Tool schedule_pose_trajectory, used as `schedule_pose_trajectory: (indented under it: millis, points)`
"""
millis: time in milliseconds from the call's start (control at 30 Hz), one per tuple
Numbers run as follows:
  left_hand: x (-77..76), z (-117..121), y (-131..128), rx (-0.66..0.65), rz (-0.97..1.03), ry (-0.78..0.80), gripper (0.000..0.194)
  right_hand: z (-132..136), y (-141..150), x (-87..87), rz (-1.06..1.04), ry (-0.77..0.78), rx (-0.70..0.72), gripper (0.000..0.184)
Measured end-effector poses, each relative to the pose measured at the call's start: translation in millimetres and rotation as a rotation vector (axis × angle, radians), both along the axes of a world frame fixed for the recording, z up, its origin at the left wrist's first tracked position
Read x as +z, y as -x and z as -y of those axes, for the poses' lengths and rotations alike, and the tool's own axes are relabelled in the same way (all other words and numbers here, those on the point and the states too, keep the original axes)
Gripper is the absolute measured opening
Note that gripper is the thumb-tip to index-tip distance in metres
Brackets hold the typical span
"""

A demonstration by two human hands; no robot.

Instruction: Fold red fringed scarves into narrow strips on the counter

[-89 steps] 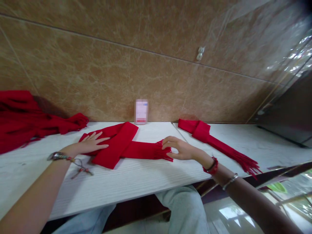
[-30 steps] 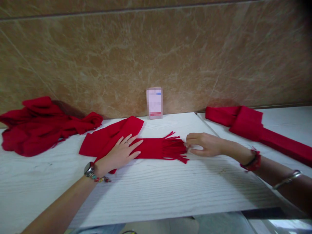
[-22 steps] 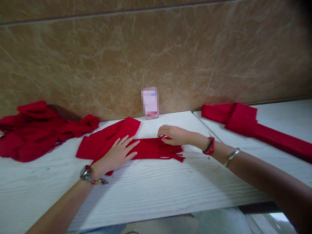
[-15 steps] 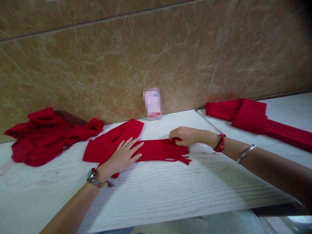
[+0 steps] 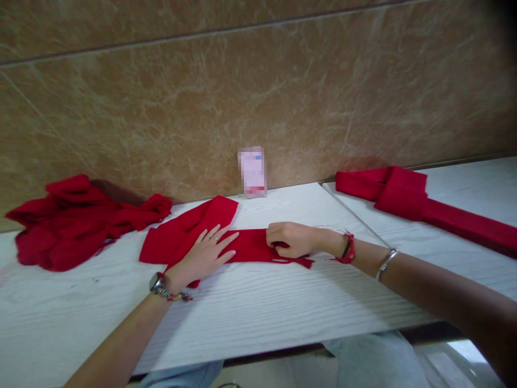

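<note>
In the middle of the frame, a red scarf (image 5: 250,246) lies flat on the white table (image 5: 258,312); its left part is folded across itself in a slanting way, and its straight strip goes toward the right. The left hand (image 5: 202,258), left of the frame's centre, rests palm down upon this scarf. Its fingers are open and spread, and the cloth is under them; they do not grip. A ring (image 5: 214,238) is on one finger, and a watch (image 5: 156,283) is at the wrist.

The right hand (image 5: 291,240), just right of the centre, is over the fringe (image 5: 306,263) at the scarf's right end. Its fingers are curled inward, with the tips down at the red cloth; whether they pinch some threads I cannot tell, because the hand itself covers the place. A few threads come out below this hand and to its right.

At the left of the frame, a crumpled red heap of cloth (image 5: 76,229) lies against the tiled wall (image 5: 181,124). At the right, a second red scarf (image 5: 404,195) is folded over itself, and its long strip runs to the right edge of the frame. Near the centre, a pale, blurred rectangular object (image 5: 253,172) stands against the wall.
</note>
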State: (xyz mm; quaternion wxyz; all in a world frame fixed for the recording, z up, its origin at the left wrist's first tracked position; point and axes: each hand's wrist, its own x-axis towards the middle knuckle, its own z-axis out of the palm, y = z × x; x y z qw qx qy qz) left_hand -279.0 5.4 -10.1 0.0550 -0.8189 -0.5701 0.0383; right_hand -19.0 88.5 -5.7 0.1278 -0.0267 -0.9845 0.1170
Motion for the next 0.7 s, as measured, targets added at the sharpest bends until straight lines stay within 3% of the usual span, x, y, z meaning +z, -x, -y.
schedule_pose_trajectory:
  millis: [100,200,267,333,500,600,700]
  points:
    - [-2.0,-0.3,0.1,-0.005,0.013,0.003,0.051,-0.4,-37.4,-7.3,0.024,0.018,-0.086,0.015]
    - [-3.5,-0.8,-0.4,-0.006,0.036,0.008,0.051,4.5,-68.9,6.3,0.042,-0.014,-0.121,0.015]
    - [-3.5,-0.7,-1.3,-0.002,0.043,0.009,0.051,14.3,-67.0,19.4,-0.010,-0.057,-0.136,0.014]
    - [-2.9,-0.1,-2.4,0.005,0.042,0.012,0.050,27.0,-46.9,27.4,-0.076,-0.097,-0.123,0.013]
    - [-0.1,3.0,-4.4,-0.005,0.048,0.001,0.050,46.2,3.7,15.3,0.032,-0.126,0.030,0.013]
    - [0.2,4.7,-4.7,-0.009,0.066,0.006,0.051,43.0,-14.0,0.3,0.081,-0.070,-0.015,0.015]
    - [-0.7,6.6,-7.0,-0.014,0.093,0.017,0.052,39.7,-58.0,-5.2,0.112,-0.048,-0.153,0.015]
